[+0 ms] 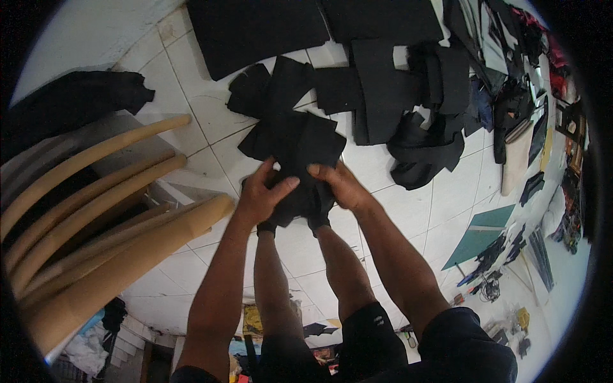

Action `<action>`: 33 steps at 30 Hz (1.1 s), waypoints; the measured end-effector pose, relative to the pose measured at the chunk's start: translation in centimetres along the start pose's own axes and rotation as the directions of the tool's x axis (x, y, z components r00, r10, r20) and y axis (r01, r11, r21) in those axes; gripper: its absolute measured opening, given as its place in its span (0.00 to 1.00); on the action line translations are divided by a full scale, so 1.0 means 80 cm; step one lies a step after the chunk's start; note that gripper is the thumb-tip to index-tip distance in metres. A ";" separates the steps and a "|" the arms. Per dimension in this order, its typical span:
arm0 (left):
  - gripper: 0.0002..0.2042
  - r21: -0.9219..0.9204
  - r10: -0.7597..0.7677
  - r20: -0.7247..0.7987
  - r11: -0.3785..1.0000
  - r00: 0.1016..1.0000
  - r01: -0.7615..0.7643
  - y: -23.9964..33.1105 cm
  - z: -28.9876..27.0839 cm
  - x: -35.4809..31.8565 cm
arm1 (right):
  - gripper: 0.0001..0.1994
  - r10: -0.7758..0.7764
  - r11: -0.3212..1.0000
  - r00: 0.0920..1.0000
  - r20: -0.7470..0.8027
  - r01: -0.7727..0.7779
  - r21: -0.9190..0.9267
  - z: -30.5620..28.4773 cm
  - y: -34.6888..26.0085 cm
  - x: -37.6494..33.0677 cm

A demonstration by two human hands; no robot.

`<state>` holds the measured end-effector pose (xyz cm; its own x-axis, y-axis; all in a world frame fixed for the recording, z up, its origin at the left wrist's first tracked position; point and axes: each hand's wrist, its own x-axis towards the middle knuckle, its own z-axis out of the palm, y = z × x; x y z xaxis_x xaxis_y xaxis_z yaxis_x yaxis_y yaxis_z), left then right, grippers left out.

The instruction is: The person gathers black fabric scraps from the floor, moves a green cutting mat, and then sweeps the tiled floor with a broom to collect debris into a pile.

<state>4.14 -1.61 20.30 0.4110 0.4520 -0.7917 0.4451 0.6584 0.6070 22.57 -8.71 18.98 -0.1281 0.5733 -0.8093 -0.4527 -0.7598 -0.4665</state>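
Both my hands are closed on the edges of several black fabric pieces (295, 143), held in front of my legs above the tiled floor. My left hand (260, 198) grips the left side, thumb lying over the top. On the opposite side my right hand (345, 185) pinches the cloth between thumb and fingers. The fingertips of both hands are partly hidden by the fabric. Just beyond lie more black cut pieces (271, 86), overlapping one another. A crumpled black piece (426, 150) rests to the right, beside flat black panels (383, 92).
Long tan tubes (115, 255) jut in from the left. Large black sheets (255, 32) cover the far floor. Piled clothes and fabric (504, 96) line the right side, with a green mat (479, 236) nearer. White tiles (402, 214) show between them.
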 end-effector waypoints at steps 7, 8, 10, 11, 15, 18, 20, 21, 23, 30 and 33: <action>0.35 0.115 0.159 0.052 0.980 0.986 -0.164 0.024 -0.057 0.085 | 0.36 -0.233 0.968 0.967 -0.100 0.220 -0.124 0.011 -0.015 0.083; 0.36 0.188 0.094 -0.004 0.978 0.996 -0.092 -0.004 -0.068 0.122 | 0.36 -0.136 0.989 0.983 -0.121 0.128 -0.077 0.003 0.000 0.120; 0.38 0.252 -0.022 -0.011 0.968 1.000 0.024 -0.044 -0.087 0.176 | 0.36 0.076 0.997 0.985 -0.154 -0.074 0.022 -0.012 0.031 0.187; 0.39 0.255 -0.060 0.045 0.966 0.997 0.046 -0.054 -0.092 0.201 | 0.39 0.031 0.999 0.988 -0.151 -0.036 -0.027 -0.012 0.034 0.202; 0.42 0.218 -0.117 0.062 0.971 0.991 0.101 -0.060 -0.117 0.220 | 0.47 0.018 0.982 0.985 -0.169 -0.049 -0.181 0.000 0.031 0.219; 0.42 0.301 -0.035 -0.011 0.953 0.999 0.037 -0.088 -0.105 0.222 | 0.48 -0.009 0.935 0.974 -0.226 -0.072 -0.348 -0.010 0.029 0.215; 0.39 0.249 -0.052 0.021 0.967 0.998 0.045 -0.089 -0.101 0.225 | 0.48 -0.052 0.914 0.964 -0.260 -0.060 -0.402 -0.020 0.041 0.218; 0.38 0.247 -0.058 0.022 0.968 0.998 0.051 -0.087 -0.098 0.220 | 0.49 -0.062 0.917 0.958 -0.281 -0.057 -0.394 -0.019 0.046 0.219; 0.36 0.252 -0.024 -0.008 0.967 1.000 0.025 -0.084 -0.095 0.214 | 0.50 -0.109 0.911 0.956 -0.273 -0.013 -0.411 -0.023 0.055 0.219; 0.32 0.360 0.305 -0.129 0.901 0.944 -0.242 -0.114 -0.087 0.200 | 0.49 -0.284 0.814 0.926 -0.250 0.095 -0.573 -0.012 0.075 0.212; 0.31 0.458 0.350 -0.124 0.850 0.928 -0.260 -0.115 -0.076 0.187 | 0.48 -0.270 0.789 0.916 -0.296 0.034 -0.613 -0.005 0.070 0.205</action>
<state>1.34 2.77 2.42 0.4385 0.7251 -0.5310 0.6360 0.1670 0.7534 18.26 -3.71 2.94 0.2661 0.6393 -0.7214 0.1790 -0.7682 -0.6147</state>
